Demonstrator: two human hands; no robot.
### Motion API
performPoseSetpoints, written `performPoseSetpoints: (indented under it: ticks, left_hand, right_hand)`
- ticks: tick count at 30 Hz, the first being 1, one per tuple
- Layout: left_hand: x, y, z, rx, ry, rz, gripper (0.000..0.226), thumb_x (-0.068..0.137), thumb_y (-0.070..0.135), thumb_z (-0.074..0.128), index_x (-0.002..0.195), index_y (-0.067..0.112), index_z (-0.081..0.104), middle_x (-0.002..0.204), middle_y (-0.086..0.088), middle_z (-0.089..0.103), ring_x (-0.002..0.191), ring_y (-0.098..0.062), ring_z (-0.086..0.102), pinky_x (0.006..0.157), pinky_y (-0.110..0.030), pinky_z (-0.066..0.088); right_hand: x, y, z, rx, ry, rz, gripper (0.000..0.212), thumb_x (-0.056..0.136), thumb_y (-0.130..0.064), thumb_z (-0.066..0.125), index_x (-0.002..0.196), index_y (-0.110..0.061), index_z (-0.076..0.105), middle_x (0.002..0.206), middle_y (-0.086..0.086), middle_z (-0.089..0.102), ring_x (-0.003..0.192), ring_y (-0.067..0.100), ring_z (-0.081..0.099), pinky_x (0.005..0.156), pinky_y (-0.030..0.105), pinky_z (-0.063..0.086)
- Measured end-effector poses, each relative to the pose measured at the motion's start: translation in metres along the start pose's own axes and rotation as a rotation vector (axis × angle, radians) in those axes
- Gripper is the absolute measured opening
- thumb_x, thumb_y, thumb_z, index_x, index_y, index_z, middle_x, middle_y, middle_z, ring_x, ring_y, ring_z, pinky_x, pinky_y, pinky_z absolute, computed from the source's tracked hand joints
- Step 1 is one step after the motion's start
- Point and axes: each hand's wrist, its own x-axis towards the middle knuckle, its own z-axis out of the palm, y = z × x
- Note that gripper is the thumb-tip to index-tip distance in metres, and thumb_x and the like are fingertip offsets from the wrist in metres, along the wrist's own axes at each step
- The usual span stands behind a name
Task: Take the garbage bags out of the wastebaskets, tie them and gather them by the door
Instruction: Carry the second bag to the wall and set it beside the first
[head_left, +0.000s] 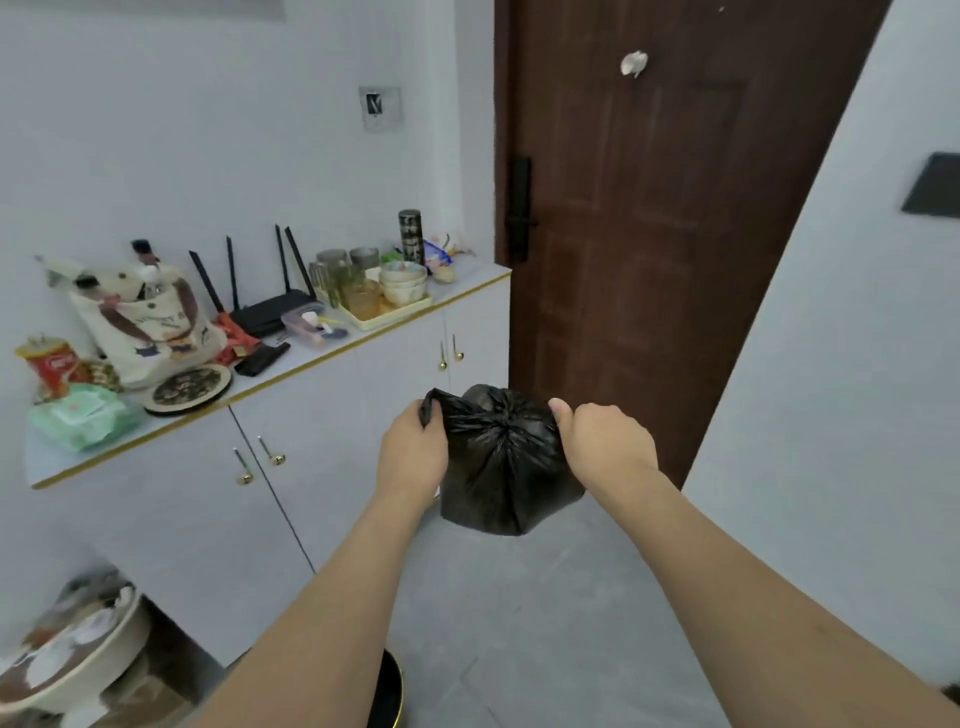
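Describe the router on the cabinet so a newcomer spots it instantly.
Start at the brown door and go left along the top of the white cabinet, past the tray of bowls and glasses. The router is the flat black box near the wall, the only item with four thin black antennas sticking up.

Faint dark lettering on the cloth tote bag (150, 322) left of the router (270, 309), too blurred to read, white marks on the red packet (52, 364), illegible

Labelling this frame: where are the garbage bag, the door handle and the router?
garbage bag (498, 467), head view, its gathered front.
door handle (519, 221), head view, black lever.
router (270, 312), head view, black body.
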Motion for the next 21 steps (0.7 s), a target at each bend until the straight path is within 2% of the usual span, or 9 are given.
performPoseSetpoints:
  ticks: [5,9,11,13,14,16,17,19,21]
  left_hand:
    - [-0.028,0.054,0.071,-0.028,-0.148,0.074,0.039,0.102,0.038,0.034,0.103,0.014,0.064,0.102,-0.007,0.068,0.095,-0.028,0.062,0.082,-0.037,0.048]
    - [-0.061,0.098,0.136,-0.056,-0.225,0.091,0.037,0.102,0.036,0.035,0.096,0.012,0.062,0.096,-0.014,0.068,0.089,-0.031,0.062,0.072,-0.033,0.043]
    - [-0.079,0.118,0.174,-0.076,-0.268,0.101,0.036,0.102,0.037,0.035,0.093,0.013,0.061,0.094,-0.012,0.067,0.088,-0.031,0.061,0.073,-0.034,0.043]
    - [-0.096,0.137,0.211,-0.070,-0.321,0.118,0.035,0.102,0.037,0.035,0.095,0.014,0.061,0.094,-0.009,0.065,0.088,-0.029,0.060,0.074,-0.034,0.041]
    - [-0.104,0.148,0.230,-0.077,-0.357,0.130,0.035,0.103,0.036,0.035,0.097,0.014,0.061,0.095,-0.007,0.065,0.089,-0.027,0.059,0.075,-0.034,0.040]
    - [-0.117,0.168,0.264,-0.065,-0.416,0.158,0.034,0.103,0.036,0.034,0.100,0.014,0.060,0.095,-0.004,0.063,0.088,-0.025,0.057,0.075,-0.033,0.039]
    - [-0.122,0.177,0.281,-0.050,-0.442,0.177,0.034,0.103,0.035,0.034,0.100,0.014,0.060,0.094,-0.004,0.063,0.087,-0.024,0.056,0.075,-0.032,0.038]
    - [-0.130,0.188,0.313,-0.043,-0.502,0.199,0.032,0.103,0.034,0.034,0.097,0.014,0.059,0.092,-0.004,0.062,0.085,-0.023,0.056,0.074,-0.032,0.039]
    - [-0.133,0.191,0.343,-0.049,-0.568,0.191,0.031,0.103,0.034,0.035,0.097,0.014,0.059,0.088,0.000,0.061,0.082,-0.020,0.056,0.072,-0.031,0.038]
  right_hand:
    - [-0.020,0.092,-0.035,0.078,0.032,0.138,0.059,0.101,-0.051,0.020,0.074,-0.011,0.054,0.073,0.006,0.057,0.071,0.028,0.055,0.068,0.034,0.045]
    - [-0.039,0.170,-0.063,0.129,0.091,0.225,0.058,0.102,-0.049,0.021,0.070,-0.012,0.050,0.070,0.005,0.052,0.074,0.029,0.054,0.068,0.034,0.045]
    - [-0.046,0.211,-0.072,0.158,0.122,0.269,0.050,0.103,-0.042,0.023,0.087,-0.011,0.059,0.071,0.004,0.049,0.075,0.028,0.051,0.066,0.034,0.043]
    - [-0.055,0.250,-0.080,0.253,0.200,0.338,0.036,0.103,-0.030,0.027,0.114,-0.012,0.057,0.086,0.008,0.056,0.077,0.027,0.047,0.064,0.035,0.041]
    - [-0.058,0.270,-0.084,0.264,0.214,0.364,0.034,0.103,-0.029,0.029,0.110,-0.010,0.056,0.091,0.011,0.059,0.078,0.028,0.048,0.066,0.036,0.044]
    - [-0.062,0.309,-0.088,0.247,0.244,0.397,0.041,0.104,-0.036,0.024,0.092,-0.008,0.053,0.084,0.012,0.057,0.080,0.032,0.052,0.070,0.038,0.048]
    - [-0.062,0.326,-0.086,0.238,0.261,0.412,0.042,0.104,-0.035,0.022,0.094,-0.010,0.054,0.076,0.007,0.051,0.078,0.031,0.050,0.067,0.038,0.044]
    - [-0.063,0.357,-0.078,0.234,0.245,0.483,0.045,0.103,-0.033,0.019,0.110,-0.012,0.059,0.070,0.001,0.041,0.074,0.027,0.045,0.062,0.035,0.034]
    - [-0.060,0.385,-0.070,0.202,0.235,0.536,0.051,0.103,-0.037,0.018,0.113,-0.011,0.061,0.073,0.001,0.043,0.073,0.027,0.048,0.062,0.033,0.032]
